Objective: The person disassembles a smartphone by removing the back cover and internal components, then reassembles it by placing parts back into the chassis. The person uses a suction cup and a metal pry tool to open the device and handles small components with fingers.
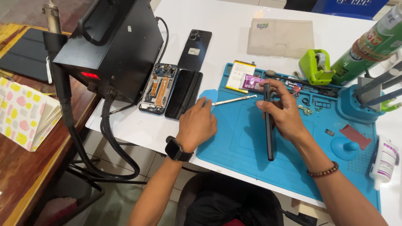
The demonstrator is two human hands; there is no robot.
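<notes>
Tweezers point(233, 100) lie on the mat point(251, 146), seemingly just behind the left hand point(197, 123)

Green spray can point(374, 44) top right; yellow-purple battery label point(245, 77) (on mat).

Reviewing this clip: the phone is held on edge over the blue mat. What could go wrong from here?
1. The right hand holds the black phone on its thin edge; it could tip or slip onto the blue mat.
2. The left hand reaches toward the metal tweezers; a careless sweep might knock them aside.
3. Small loose parts lie by the right hand and could be scattered.
</notes>
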